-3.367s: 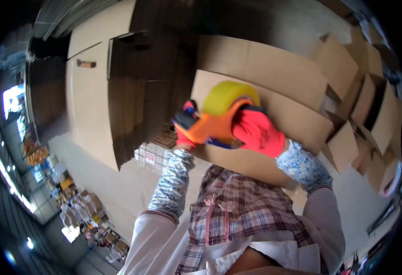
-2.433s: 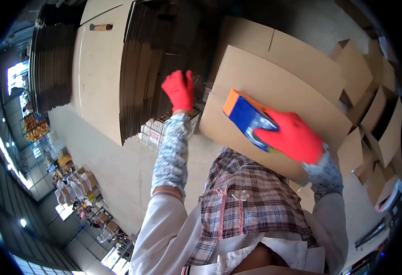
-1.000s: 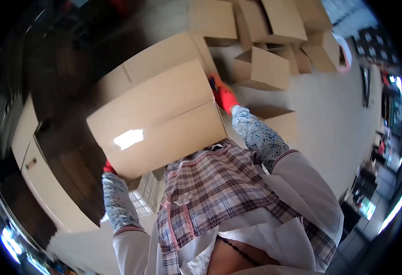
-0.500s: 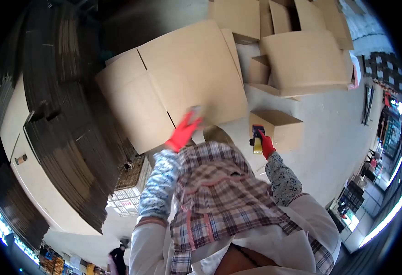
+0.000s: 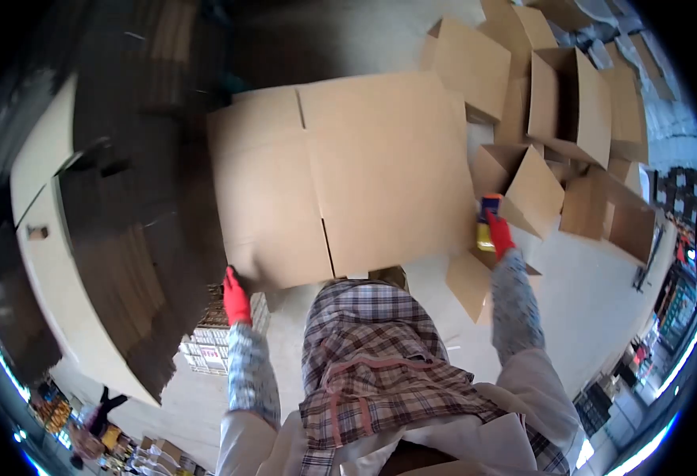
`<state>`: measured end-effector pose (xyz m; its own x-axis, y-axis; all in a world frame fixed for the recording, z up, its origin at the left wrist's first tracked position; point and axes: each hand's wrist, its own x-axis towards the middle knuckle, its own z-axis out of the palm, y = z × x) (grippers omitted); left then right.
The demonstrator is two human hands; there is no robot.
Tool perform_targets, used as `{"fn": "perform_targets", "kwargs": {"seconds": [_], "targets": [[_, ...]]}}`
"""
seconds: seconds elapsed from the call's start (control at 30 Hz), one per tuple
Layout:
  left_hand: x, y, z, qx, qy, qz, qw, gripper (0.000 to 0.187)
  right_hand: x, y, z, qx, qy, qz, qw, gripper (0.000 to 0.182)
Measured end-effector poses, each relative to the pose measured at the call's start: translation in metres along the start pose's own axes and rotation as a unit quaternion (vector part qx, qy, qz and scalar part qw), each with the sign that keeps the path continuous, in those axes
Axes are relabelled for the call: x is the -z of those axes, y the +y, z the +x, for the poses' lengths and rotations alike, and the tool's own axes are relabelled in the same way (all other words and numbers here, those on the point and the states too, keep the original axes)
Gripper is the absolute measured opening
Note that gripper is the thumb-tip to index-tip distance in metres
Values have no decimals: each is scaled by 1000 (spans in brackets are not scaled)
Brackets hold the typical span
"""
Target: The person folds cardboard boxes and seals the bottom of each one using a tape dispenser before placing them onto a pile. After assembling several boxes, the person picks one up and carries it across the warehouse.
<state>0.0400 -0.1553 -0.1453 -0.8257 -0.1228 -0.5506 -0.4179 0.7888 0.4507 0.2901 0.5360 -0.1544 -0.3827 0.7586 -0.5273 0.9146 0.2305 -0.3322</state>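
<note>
You are now gripping the near left corner of the flat brown cardboard box (image 5: 340, 182) with your left hand in the red glove (image 5: 236, 297), where half a second ago this hand was pressing open on its near edge. The box is lying flat before you, beside the dark stack of folded cartons (image 5: 138, 230). Your right hand (image 5: 498, 234) is staying closed around the orange and blue tape dispenser (image 5: 487, 222), held off the box's right edge, so the taping seems finished.

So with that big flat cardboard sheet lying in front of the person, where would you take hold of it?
Probably by its two side edges, one hand from each side. The cardboard sheet is broad, thin and lies flat, so no middle grip is possible. The left hand is already at its near left corner. The right hand sits by the right edge but holds a tape dispenser.
</note>
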Motion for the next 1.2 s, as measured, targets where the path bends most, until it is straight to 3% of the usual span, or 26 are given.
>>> {"fn": "perform_targets", "kwargs": {"seconds": [0.03,0.1,0.13,0.2,0.23,0.27,0.3,0.33,0.37,0.43,0.5,0.53,0.57,0.6,0.63,0.7,0.77,0.83,0.87,0.9,0.93,0.97,1.07,1.1,1.13,1.2], "targets": [[49,11,-12,-23,-5,-113,993,56,40,32,12,67,-84,-17,994,49],[157,88,-73,-71,-12,-312,947,52,162,-94,-75,54,-122,150,980,44],[193,146,-106,-115,9,-355,928,53,200,-108,-88,192,-71,90,975,39],[224,225,-135,-205,111,-329,915,54,265,-130,-87,111,-163,222,955,40],[225,250,-129,-239,183,-286,910,56,274,-161,-101,128,-168,225,951,40],[221,269,-111,-256,223,-288,896,58,272,-202,-122,195,-108,146,964,40],[217,284,-85,-255,191,-344,883,64,270,-239,-144,254,-43,70,964,41],[202,283,-45,-265,174,-507,801,70,275,-274,-162,260,-92,-60,959,49],[201,305,-43,-292,197,-520,778,71,277,-306,-187,267,-77,-183,943,60],[202,321,-17,-326,205,-501,775,80,263,-333,-209,337,-93,-226,909,75],[205,326,-12,-316,159,-500,790,85,232,-328,-219,495,-51,-325,804,84],[208,324,-5,-317,145,-484,803,88,229,-340,-225,500,-48,-321,803,84],[208,316,6,-340,201,-410,822,89,229,-358,-229,475,-176,-323,799,83],[206,304,15,-322,170,-451,815,86,232,-374,-234,443,-300,-321,782,81],[206,306,5,-337,149,-480,796,85,241,-386,-240,355,-314,-337,814,73],[198,300,-1,-339,96,-548,759,80,253,-388,-211,343,-314,-243,851,80],[199,304,-16,-340,106,-516,779,79,259,-380,-195,332,-314,-153,876,87],[200,297,-20,-350,142,-441,814,79,254,-383,-193,379,-17,-144,914,61],[204,299,-31,-337,109,-475,806,81,251,-382,-200,364,-21,-117,924,60],[202,290,-29,-272,111,-493,819,83,242,-369,-195,438,12,-175,882,68],[202,281,-29,-286,111,-490,816,88,209,-323,-163,619,268,-227,702,74],[202,275,-41,-192,136,-483,844,92,202,-310,-165,738,256,-185,596,74],[209,270,-89,-242,129,-505,818,90,221,-307,-214,544,38,-178,819,71],[216,277,-118,-259,124,-516,807,86,214,-277,-154,588,184,-204,761,72],[227,287,-145,-295,135,-498,804,85,234,-311,-175,445,126,-215,860,70],[221,275,-172,-205,135,-472,847,90,247,-345,-172,490,180,-182,833,68]]}}
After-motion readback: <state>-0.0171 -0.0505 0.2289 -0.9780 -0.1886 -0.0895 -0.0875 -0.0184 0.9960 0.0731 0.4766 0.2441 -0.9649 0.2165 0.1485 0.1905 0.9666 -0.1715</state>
